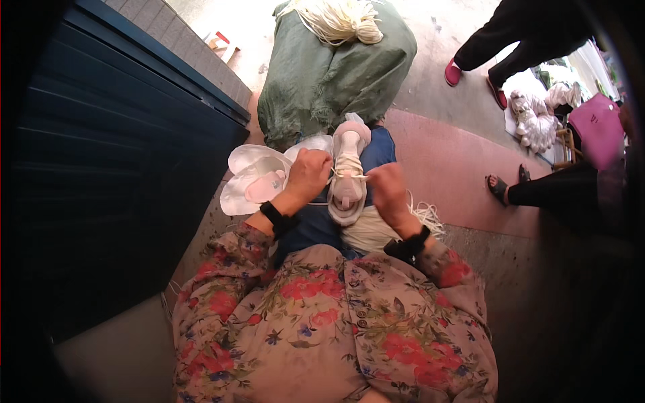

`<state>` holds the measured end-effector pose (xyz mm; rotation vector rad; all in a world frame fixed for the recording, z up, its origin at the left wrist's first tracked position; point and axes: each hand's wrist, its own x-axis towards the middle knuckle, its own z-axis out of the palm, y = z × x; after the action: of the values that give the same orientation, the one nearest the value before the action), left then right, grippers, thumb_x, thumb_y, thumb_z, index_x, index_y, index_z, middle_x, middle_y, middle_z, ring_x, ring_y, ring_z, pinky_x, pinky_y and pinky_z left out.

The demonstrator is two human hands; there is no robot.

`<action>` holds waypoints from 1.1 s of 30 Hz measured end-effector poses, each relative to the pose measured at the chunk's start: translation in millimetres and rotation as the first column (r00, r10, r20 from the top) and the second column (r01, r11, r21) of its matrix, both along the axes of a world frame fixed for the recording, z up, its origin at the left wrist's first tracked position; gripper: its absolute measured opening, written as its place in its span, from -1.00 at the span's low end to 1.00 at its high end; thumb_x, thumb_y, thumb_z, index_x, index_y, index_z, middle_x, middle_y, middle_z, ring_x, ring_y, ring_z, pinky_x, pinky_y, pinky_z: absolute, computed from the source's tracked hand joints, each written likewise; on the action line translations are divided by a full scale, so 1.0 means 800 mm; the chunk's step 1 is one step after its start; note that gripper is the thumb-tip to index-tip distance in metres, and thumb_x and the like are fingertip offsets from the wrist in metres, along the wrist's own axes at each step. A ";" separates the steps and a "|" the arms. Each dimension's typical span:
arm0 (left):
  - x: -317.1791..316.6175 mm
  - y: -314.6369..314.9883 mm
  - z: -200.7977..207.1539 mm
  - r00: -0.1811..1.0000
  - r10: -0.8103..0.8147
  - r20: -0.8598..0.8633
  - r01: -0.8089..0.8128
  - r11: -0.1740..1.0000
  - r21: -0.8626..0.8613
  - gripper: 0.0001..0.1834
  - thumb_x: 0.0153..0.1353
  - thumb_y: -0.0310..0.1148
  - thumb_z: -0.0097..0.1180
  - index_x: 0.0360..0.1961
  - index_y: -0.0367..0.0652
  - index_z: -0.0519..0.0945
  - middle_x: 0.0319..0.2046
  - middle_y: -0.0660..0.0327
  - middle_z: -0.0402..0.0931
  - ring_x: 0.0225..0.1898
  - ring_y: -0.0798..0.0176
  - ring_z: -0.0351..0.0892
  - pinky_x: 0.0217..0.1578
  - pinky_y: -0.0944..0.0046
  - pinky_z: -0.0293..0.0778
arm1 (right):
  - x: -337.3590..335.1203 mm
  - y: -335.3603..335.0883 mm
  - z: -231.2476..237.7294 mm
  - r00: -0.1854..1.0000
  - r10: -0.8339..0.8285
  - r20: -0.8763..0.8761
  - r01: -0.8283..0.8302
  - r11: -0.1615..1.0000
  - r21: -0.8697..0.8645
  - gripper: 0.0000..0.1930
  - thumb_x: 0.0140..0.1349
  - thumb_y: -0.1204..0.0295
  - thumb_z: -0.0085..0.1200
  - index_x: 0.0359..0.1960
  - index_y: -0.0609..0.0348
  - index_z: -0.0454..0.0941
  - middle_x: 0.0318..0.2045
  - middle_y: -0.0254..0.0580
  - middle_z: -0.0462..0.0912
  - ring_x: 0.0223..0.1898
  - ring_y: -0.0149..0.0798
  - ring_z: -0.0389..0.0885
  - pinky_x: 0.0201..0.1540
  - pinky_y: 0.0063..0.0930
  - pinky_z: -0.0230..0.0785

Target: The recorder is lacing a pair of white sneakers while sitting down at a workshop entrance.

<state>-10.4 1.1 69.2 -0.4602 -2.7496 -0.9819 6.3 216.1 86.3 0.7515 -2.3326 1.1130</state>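
Note:
A pale pink and white sneaker point(349, 195) rests on my lap between my hands, toe toward me. Cream shoelace point(349, 164) crosses its upper in several rows. My left hand point(310, 173) is closed at the shoe's left side, pinching a lace end. At the right side my right hand point(390, 190) is also closed, with lace running from the shoe to its fingers. Beside my left hand lies a second pale shoe point(265, 186) with white flaps spread around it. A bundle of loose cream laces point(371, 228) lies under my right wrist.
A stuffed green sack point(322, 80) stands ahead, topped by a bunch of cream laces point(339, 20). A dark blue metal panel point(127, 148) rises on my left. To the right, one person stands in red shoes point(453, 72); another person's sandalled foot point(496, 189) shows near white gloves point(534, 121).

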 end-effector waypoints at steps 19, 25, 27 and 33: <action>-0.030 0.070 0.003 0.958 -0.163 0.237 0.236 0.917 -0.320 -0.80 -0.01 -0.29 0.15 -0.44 -0.22 0.61 -0.40 0.08 0.54 -0.24 -0.05 0.44 -0.30 0.05 0.45 | 0.016 0.102 0.177 0.971 0.062 0.231 0.058 0.876 -0.480 -0.92 0.20 0.53 0.02 -0.29 0.24 0.44 -0.33 -0.36 0.38 -0.30 -0.51 0.32 -0.22 -0.73 0.15; -0.045 0.102 0.013 0.847 -0.139 0.513 0.418 0.771 -0.481 -0.79 -0.09 -0.33 0.21 -0.45 -0.25 0.61 -0.40 0.02 0.57 -0.21 -0.04 0.49 -0.29 0.07 0.47 | 0.026 0.099 0.155 0.856 0.277 0.437 0.100 0.740 -0.665 -0.86 0.24 0.47 -0.03 -0.24 0.29 0.44 -0.30 -0.22 0.56 -0.22 -0.45 0.47 -0.10 -0.60 0.30; -0.044 0.100 0.013 0.848 -0.176 0.500 0.449 0.741 -0.500 -0.84 -0.10 -0.42 0.13 -0.45 -0.25 0.61 -0.39 0.02 0.56 -0.22 -0.03 0.50 -0.31 0.08 0.48 | 0.028 0.099 0.151 0.835 0.318 0.450 0.081 0.737 -0.671 -0.85 0.25 0.46 -0.03 -0.23 0.30 0.43 -0.31 -0.20 0.57 -0.23 -0.43 0.49 -0.11 -0.58 0.32; -0.038 0.095 0.001 0.867 -0.194 0.458 0.389 0.838 -0.382 -0.91 -0.08 -0.48 0.03 -0.50 -0.25 0.52 -0.44 0.04 0.52 -0.25 -0.05 0.47 -0.31 0.06 0.44 | 0.022 0.092 0.143 0.788 0.355 0.504 0.059 0.771 -0.635 -0.85 0.25 0.45 -0.04 -0.25 0.30 0.43 -0.36 -0.23 0.58 -0.29 -0.46 0.50 -0.18 -0.62 0.34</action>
<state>-40.6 77.2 69.8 -0.8750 -3.3816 -0.4878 24.1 289.4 200.8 0.3536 -2.1037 2.3404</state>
